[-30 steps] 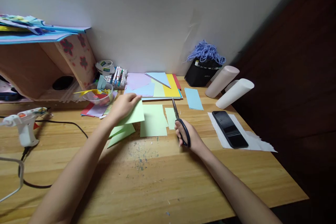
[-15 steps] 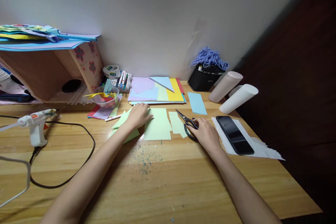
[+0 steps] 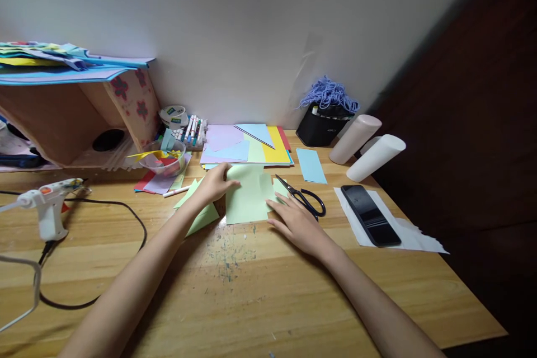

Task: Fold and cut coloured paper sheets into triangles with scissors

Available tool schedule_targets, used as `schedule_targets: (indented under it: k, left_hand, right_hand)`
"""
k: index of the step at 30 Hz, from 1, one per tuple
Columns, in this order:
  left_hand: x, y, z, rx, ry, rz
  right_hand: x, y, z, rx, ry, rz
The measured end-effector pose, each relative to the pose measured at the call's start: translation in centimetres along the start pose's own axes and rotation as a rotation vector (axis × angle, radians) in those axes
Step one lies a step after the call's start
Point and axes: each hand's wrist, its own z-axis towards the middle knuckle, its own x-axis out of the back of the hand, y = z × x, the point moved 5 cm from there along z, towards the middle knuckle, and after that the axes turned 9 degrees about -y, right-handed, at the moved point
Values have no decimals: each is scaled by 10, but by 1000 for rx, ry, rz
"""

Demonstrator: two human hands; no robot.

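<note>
My left hand point(image 3: 213, 183) is at the upper left edge of a pale green paper sheet point(image 3: 245, 201), thumb over its face and fingers curled at the edge. Part of the grip is hidden. Spread flat, the fingers of my right hand point(image 3: 296, 221) touch a smaller green paper piece point(image 3: 264, 182), which overlaps the sheet's right side. Another green scrap point(image 3: 280, 185) shows beyond those fingers. Black-handled scissors point(image 3: 302, 196) lie just past my right hand, not held. Under my left wrist are several green paper pieces point(image 3: 203, 218).
Behind lie coloured paper sheets point(image 3: 279, 151), a light blue paper point(image 3: 311, 165) and a bowl of scraps point(image 3: 182, 162). A phone point(image 3: 371, 215) and two bottles point(image 3: 377, 156) are at right. A hot glue gun point(image 3: 50, 210) with its cord, and a cardboard box point(image 3: 140, 109), stand at left.
My right hand has let go of the scissors and moved left onto the green paper. The smaller piece has shifted left over the sheet. The sheet's top edge sits slightly higher.
</note>
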Motion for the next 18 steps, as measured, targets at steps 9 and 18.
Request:
schedule_targets:
  k: [9,18]
  left_hand:
    - [54,26,-19,-99,227,-727]
    - [-17,66,-25,-77,157,-982]
  right_hand:
    - [11,7,0,-120,114,456]
    - [-17,-22,2,-111,210,1346]
